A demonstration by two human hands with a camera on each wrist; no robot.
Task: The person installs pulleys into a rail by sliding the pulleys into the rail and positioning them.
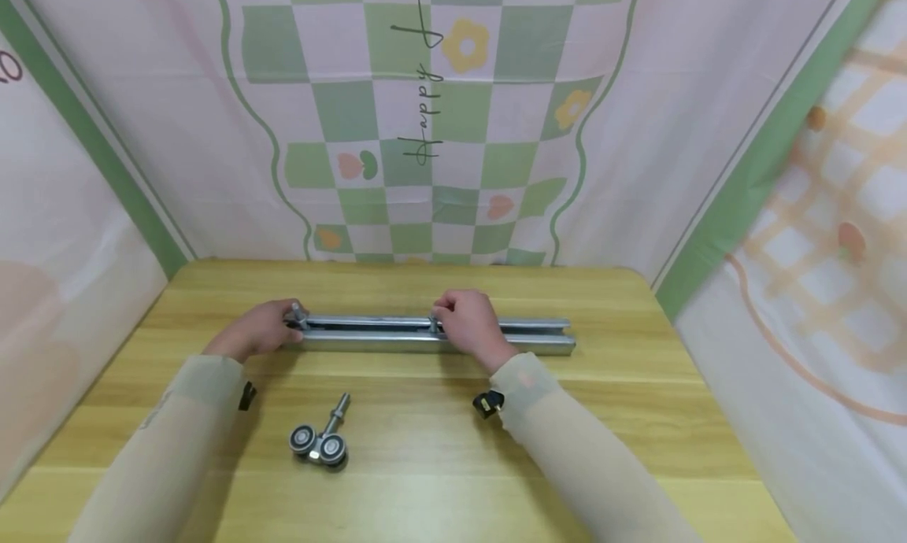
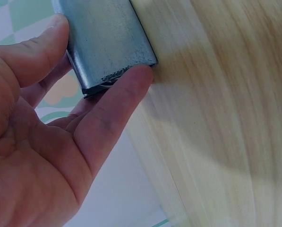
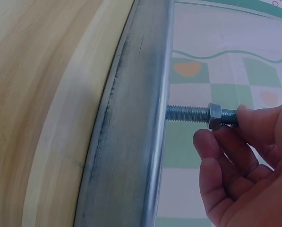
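A slotted metal rail (image 1: 368, 341) lies lengthwise across the table. At its left end, my left hand (image 1: 260, 328) holds the rail, with the thumb along the upper edge and fingers against the end, as the left wrist view shows. A threaded bolt (image 1: 299, 316) stands up from the slot beside that hand. Farther right, my right hand (image 1: 471, 323) pinches the top of another threaded bolt (image 3: 188, 113) above its hex nut (image 3: 215, 116). Whatever these bolts are fixed to inside the rail is hidden.
A loose roller trolley (image 1: 319, 442) with wheels and a threaded bolt lies on the wooden table (image 1: 425, 480) in front of the rail. Patterned cloth (image 1: 468, 118) hangs behind the table and along both sides.
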